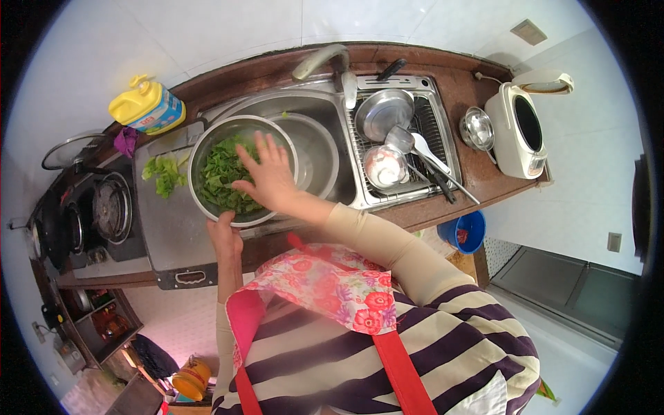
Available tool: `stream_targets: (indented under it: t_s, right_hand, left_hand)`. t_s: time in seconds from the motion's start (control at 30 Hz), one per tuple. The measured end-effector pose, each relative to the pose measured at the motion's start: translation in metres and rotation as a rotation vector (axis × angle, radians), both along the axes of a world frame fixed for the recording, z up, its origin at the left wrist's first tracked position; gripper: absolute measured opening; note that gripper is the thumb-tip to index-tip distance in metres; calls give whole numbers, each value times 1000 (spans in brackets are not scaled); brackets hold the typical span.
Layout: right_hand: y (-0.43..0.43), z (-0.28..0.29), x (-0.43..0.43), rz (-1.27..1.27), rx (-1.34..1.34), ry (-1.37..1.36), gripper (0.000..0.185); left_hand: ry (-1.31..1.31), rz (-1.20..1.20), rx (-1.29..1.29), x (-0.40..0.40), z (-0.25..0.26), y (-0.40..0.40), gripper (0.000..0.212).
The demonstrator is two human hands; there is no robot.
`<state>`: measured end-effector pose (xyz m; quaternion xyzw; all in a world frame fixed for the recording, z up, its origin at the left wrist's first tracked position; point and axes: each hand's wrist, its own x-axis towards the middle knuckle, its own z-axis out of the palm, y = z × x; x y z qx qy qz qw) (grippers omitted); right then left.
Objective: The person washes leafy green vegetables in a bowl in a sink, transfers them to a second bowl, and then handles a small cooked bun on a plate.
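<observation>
A round metal basin (193, 179) of chopped leafy greens (220, 168) is tilted over the left part of the sink, partly above the cutting board. My left hand (226, 236) grips its near rim. Over the greens my right hand (270, 174) is spread, fingers apart, palm down; whether it touches the leaves cannot be told. A second metal basin (324, 150) sits in the sink (345, 179), partly covered by the first. Some pale green leaf pieces (163, 174) lie on the grey cutting board (171, 233), left of the held basin.
The faucet (319, 61) stands behind the sink. At right, a wire drying rack (410, 192) holds a metal pot (385, 115), a bowl (385, 167) and utensils. Beyond are a small metal bowl (477, 129) and a rice cooker (513, 129). A yellow jug (150, 109) and a stove (124, 246) are at left.
</observation>
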<state>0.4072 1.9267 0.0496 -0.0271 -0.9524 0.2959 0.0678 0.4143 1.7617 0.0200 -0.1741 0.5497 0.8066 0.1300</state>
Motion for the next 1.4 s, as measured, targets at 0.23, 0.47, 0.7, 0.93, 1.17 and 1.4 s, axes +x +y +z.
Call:
stream_targets:
  t_s: [0.23,0.47,0.7,0.93,1.17,1.4]
  right_hand:
    - [-10,-20,-8,-90,-148,-91,95]
    - [-17,-21,-15,-57,-299,-100,111]
    - [-19,-27,-19,-13,-412,-41,113]
    - [-23,-38,-22,13,-476,57,114]
    - [-25,-44,-23,23,-514,98,114]
    - [-31,-42,-23,25,-560,90,115]
  left_hand:
    - [-1,24,-62,2,10,6,54]
    - [15,35,-74,1,6,0,56]
    - [47,42,-75,-1,10,-2,60]
    - [62,47,-122,-1,17,1,58]
    - [58,52,-165,-2,20,2,57]
    - [118,50,-157,0,25,1,57]
